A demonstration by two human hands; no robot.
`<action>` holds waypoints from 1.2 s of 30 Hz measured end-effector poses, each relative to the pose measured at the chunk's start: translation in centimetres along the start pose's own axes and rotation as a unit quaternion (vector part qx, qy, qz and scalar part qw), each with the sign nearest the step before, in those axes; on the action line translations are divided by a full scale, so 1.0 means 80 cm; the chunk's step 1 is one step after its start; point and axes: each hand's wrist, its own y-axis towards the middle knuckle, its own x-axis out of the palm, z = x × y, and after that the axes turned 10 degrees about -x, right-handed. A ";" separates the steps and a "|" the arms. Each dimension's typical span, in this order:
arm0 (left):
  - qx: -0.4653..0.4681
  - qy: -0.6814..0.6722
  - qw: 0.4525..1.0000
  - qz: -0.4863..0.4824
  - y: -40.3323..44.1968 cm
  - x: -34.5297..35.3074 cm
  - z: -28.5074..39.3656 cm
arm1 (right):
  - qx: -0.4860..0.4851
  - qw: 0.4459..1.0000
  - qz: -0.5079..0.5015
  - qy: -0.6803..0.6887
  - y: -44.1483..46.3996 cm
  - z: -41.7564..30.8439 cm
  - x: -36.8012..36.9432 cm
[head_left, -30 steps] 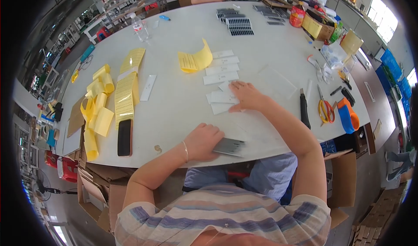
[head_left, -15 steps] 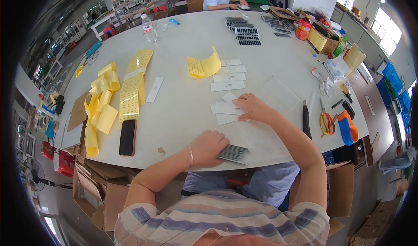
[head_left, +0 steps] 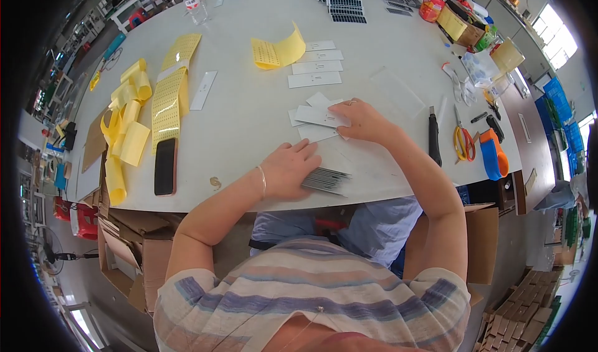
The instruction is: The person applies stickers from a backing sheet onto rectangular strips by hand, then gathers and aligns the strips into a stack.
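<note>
My right hand [head_left: 361, 120] pinches the right end of a white card [head_left: 316, 116]. This card lies over several other loose white cards [head_left: 319, 132], which overlap at different angles. Nearer the table's front edge, my left hand [head_left: 289, 170] is on the left end of a bundle of thin grey strips [head_left: 328, 180], its fingertips partly hidden. The strips lie close together and their right ends fan out slightly. Beyond my hands, several white cards [head_left: 315, 80] form a stepped row, with a curled yellow label sheet [head_left: 278, 50] at the row's left.
On the left are a black phone [head_left: 166, 167], yellow label strips [head_left: 165, 112] and curled yellow backing [head_left: 132, 140]. A cutter [head_left: 434, 137], scissors [head_left: 464, 141] and an orange-blue tape dispenser [head_left: 494, 156] lie right. Dark slotted panels [head_left: 346, 9] and a bottle [head_left: 195, 6] stand farther back.
The view has tilted downward, so the person across the table is out of frame. My left hand's fingers have spread a little. The card in my right hand has turned slightly.
</note>
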 end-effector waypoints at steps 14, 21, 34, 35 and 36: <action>0.004 0.010 1.000 -0.002 0.002 0.001 -0.002 | 0.004 0.994 0.046 0.100 -0.004 0.032 -0.009; 0.004 0.009 1.000 -0.006 0.002 0.000 -0.001 | 0.036 0.986 0.108 0.118 -0.004 0.030 -0.004; -0.001 0.019 0.992 0.125 -0.009 -0.001 0.007 | -0.096 0.991 0.032 0.090 -0.033 -0.046 0.029; -0.001 -0.004 0.992 0.126 -0.008 0.001 0.007 | -0.078 0.983 -0.018 0.163 -0.034 -0.052 0.021; -0.001 -0.028 0.992 0.126 -0.007 0.003 0.007 | -0.057 0.968 -0.068 0.236 -0.035 -0.055 0.016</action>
